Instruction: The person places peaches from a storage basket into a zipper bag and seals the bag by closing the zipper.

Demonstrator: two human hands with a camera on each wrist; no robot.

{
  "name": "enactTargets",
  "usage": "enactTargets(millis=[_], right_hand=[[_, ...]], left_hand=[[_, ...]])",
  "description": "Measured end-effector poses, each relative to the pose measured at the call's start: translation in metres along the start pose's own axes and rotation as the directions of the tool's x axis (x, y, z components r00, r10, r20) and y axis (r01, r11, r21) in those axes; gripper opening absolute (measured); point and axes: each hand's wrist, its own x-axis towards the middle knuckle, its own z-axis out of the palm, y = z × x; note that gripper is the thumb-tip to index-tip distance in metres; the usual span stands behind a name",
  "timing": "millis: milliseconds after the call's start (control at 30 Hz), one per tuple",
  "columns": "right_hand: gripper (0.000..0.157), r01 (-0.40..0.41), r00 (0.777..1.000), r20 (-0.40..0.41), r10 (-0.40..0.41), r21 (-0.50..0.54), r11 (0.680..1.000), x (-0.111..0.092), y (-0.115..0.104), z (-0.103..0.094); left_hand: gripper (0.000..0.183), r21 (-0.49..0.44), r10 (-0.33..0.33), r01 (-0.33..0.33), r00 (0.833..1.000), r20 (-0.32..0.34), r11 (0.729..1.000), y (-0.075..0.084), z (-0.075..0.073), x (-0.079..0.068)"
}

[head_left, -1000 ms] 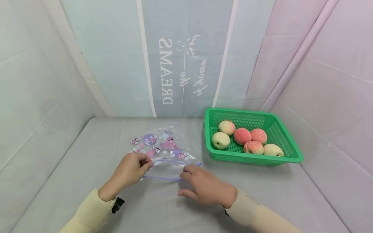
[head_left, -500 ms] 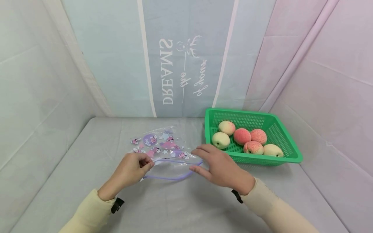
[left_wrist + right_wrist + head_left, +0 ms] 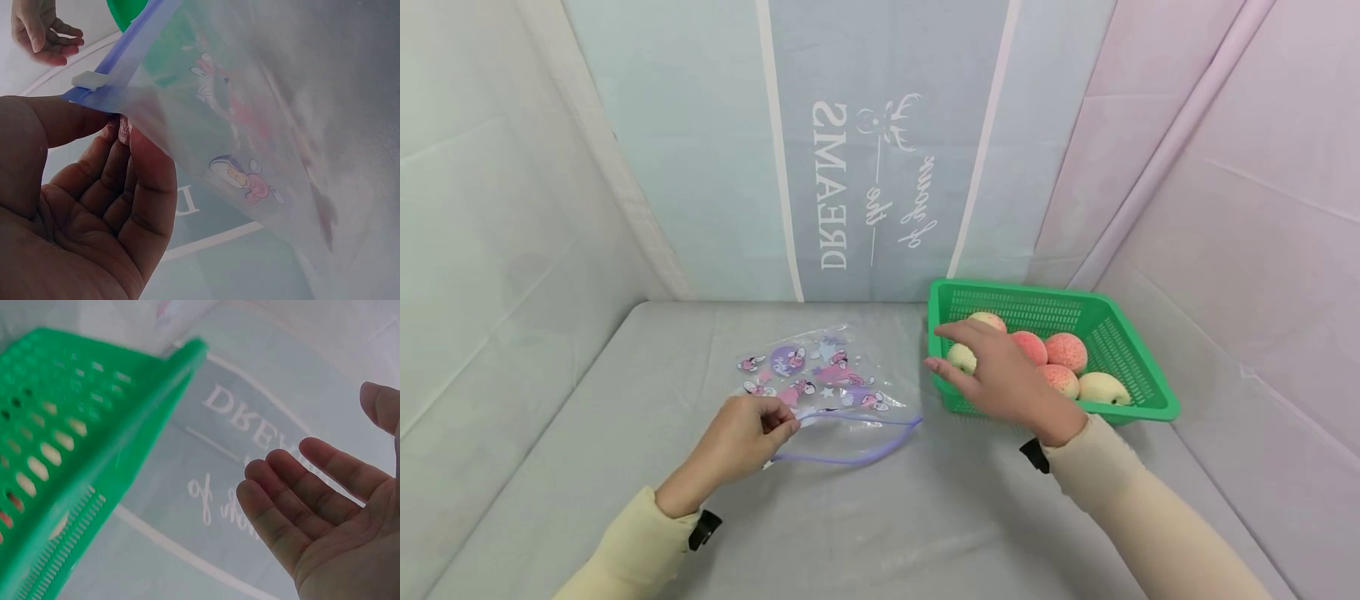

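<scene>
My left hand (image 3: 748,435) pinches one end of the mouth of a clear zip bag (image 3: 820,375) printed with pink and purple cartoon figures. The bag lies on the table, its purple zip edges (image 3: 865,458) parted into a loop. In the left wrist view, a white slider (image 3: 89,80) sits on the zip beside my thumb. My right hand (image 3: 996,375), fingers extended and holding nothing, is over the left front side of a green basket (image 3: 1157,392). Several peaches (image 3: 1066,353) lie in the basket, and my hand partly covers those at the left.
A grey cloth covers the table (image 3: 850,533). Behind it hangs a pale blue curtain (image 3: 700,167) with white lettering, and light fabric walls (image 3: 1247,292) close in both sides. The basket stands at the back right, to the right of the bag.
My right hand has left the bag's zip edge and moved right and up to the basket. The zip loop has widened on its right side. My left hand stays at the bag's corner.
</scene>
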Motion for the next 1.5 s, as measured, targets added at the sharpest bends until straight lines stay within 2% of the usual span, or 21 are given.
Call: enactTargets(millis=[267,500,667,833,1100,1267,1500], right_hand=[[0.048,-0.103,0.994,0.047,0.102,0.02,0.994,0.021,0.018,-0.019],[0.049,-0.183,0.981,0.077,0.18,0.045,0.982,0.035,0.039,-0.025],[0.049,-0.203,0.976,0.09,0.198,0.044,0.978,0.043,0.052,-0.025],[0.051,-0.207,0.97,0.135,0.201,0.03,0.978,0.048,0.062,-0.025],[0.06,-0.262,0.938,0.237,0.254,0.0,0.965,0.049,0.081,-0.023],[0.059,-0.289,0.917,0.284,0.281,-0.014,0.957,0.049,0.091,-0.02],[0.057,-0.283,0.902,0.327,0.281,-0.045,0.958,0.053,0.097,-0.017]], left_hand=[[0.021,-0.001,-0.01,0.01,1.0,0.004,1.0,0.0,0.0,0.0],[0.02,-0.003,-0.01,0.01,1.0,0.007,1.0,0.0,0.0,0.001],[0.02,-0.005,-0.015,0.016,1.0,0.009,1.0,0.001,-0.001,0.001],[0.02,-0.002,-0.013,0.013,1.0,0.013,1.0,0.001,-0.001,0.001],[0.02,-0.007,-0.009,0.009,1.0,0.018,1.0,0.001,-0.002,0.002],[0.02,-0.007,-0.011,0.011,1.0,0.018,1.0,0.001,-0.003,0.001],[0.019,-0.009,-0.024,0.025,0.999,0.023,1.0,0.002,-0.004,0.001]])
